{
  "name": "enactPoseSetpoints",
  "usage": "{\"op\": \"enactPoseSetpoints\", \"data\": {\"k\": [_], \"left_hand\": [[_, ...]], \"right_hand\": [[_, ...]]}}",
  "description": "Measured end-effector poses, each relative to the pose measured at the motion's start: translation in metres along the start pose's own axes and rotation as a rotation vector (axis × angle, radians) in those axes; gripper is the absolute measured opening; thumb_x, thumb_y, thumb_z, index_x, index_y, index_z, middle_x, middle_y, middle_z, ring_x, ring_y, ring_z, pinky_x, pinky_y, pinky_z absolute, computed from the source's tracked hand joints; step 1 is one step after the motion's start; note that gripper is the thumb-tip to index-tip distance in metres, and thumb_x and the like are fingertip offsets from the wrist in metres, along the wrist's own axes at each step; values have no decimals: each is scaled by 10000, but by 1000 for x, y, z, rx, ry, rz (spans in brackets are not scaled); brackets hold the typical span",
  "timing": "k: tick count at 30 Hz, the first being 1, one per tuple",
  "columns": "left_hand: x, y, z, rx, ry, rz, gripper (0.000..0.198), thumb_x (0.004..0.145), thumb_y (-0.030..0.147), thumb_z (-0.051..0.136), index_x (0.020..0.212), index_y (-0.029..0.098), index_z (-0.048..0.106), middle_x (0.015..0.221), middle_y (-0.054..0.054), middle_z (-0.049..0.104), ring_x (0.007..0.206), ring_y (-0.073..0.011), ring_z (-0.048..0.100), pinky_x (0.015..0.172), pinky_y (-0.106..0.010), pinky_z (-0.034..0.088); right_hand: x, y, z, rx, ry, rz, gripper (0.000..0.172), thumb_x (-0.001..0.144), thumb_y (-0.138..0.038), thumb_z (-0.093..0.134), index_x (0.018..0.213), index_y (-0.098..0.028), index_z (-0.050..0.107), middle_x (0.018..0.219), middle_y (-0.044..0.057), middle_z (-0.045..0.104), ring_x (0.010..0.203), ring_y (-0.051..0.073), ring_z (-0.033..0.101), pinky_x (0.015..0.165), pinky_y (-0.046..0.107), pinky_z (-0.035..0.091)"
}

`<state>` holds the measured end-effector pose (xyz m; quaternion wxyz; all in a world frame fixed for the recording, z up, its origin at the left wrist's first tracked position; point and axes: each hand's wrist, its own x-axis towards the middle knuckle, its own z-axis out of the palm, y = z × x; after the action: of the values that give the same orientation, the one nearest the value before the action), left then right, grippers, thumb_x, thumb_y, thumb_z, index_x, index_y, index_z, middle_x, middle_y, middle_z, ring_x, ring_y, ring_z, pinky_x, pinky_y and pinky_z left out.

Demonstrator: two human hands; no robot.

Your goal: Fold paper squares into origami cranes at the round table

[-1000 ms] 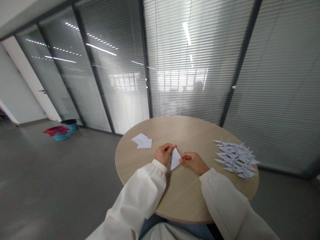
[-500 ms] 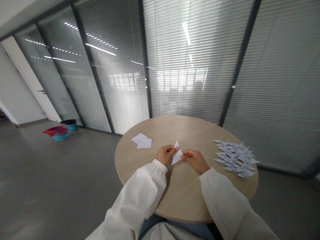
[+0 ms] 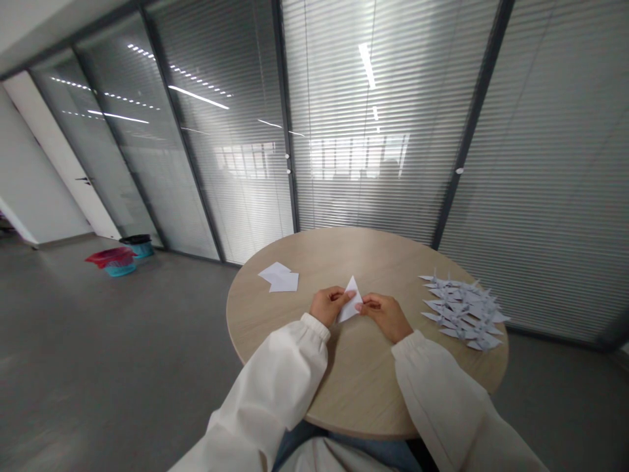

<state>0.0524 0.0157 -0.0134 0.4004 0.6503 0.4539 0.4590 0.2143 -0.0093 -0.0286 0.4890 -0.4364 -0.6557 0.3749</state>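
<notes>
My left hand (image 3: 330, 306) and my right hand (image 3: 386, 317) pinch a white folded paper triangle (image 3: 350, 302) between them, with its point upward and away from me. Its lower part rests near the round wooden table (image 3: 363, 252). Both hands are in white cuffed sleeves. To the left, two or so loose white paper sheets (image 3: 278, 278) lie overlapped on the tabletop. A heap of several folded paper cranes (image 3: 462, 311) lies to the right of my right hand.
The round table stands on a grey floor before glass partitions with slatted blinds. Far left, a white door (image 3: 59, 151) stands beside a black-rimmed bin (image 3: 136, 244) and a blue basket with red cloth (image 3: 115, 262).
The paper triangle has turned and risen, its point now tilting to the right. My left hand has shifted slightly right, and both hands still hold the paper.
</notes>
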Motion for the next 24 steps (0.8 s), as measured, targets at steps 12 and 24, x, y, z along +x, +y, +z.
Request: {"op": "enactPoseSetpoints", "data": {"k": [12, 24], "left_hand": [[-2, 3, -1, 12, 31, 7, 475, 595, 569, 621, 628, 96, 646, 488, 26, 472, 456, -66, 355, 444, -199, 238], [-1, 3, -2, 22, 35, -3, 435, 603, 530, 637, 660, 99, 659, 516, 12, 515, 470, -71, 388, 447, -194, 255]], "right_hand": [[3, 5, 0, -46, 20, -2, 223, 703, -393, 621, 749, -177, 650, 711, 37, 695, 664, 189, 644, 627, 275, 479], [1, -5, -2, -71, 104, 7, 247, 708, -410, 609, 742, -167, 637, 684, 37, 683, 661, 187, 635, 639, 270, 461]]}}
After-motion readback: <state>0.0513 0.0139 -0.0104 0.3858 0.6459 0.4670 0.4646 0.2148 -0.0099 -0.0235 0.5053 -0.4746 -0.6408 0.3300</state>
